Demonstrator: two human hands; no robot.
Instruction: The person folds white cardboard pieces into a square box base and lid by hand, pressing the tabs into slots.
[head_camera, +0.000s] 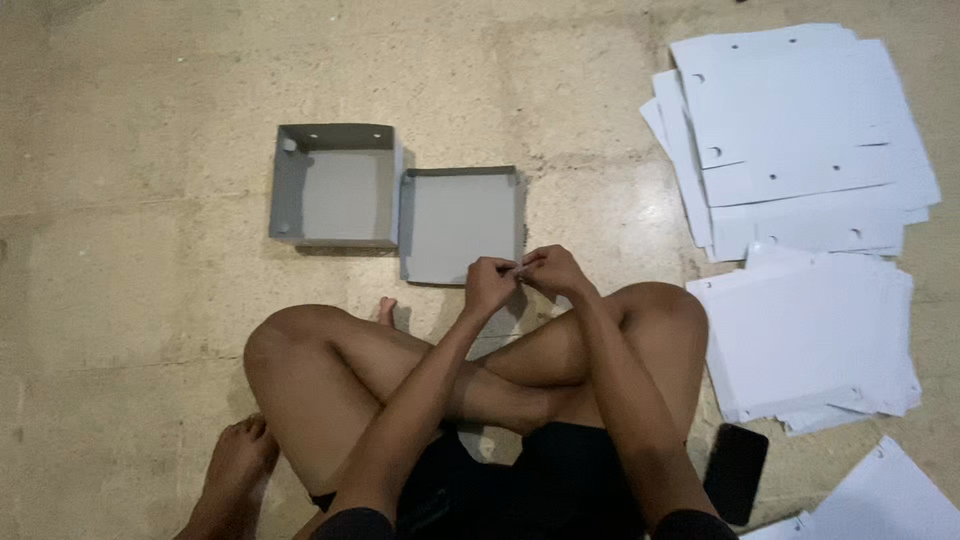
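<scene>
Dim warm light, glare patch on floor (640, 215), soft shadows, corners darkened, slightly soft focus

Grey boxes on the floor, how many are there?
2. One deeper grey box sits further out on the left; a shallower grey box touches its right side, with both hands, left and right, at its near edge.

A worn, mottled beige stone floor (150, 250) fills the frame, crossed by faint tile seams, with a pale glare of light right of centre.
</scene>
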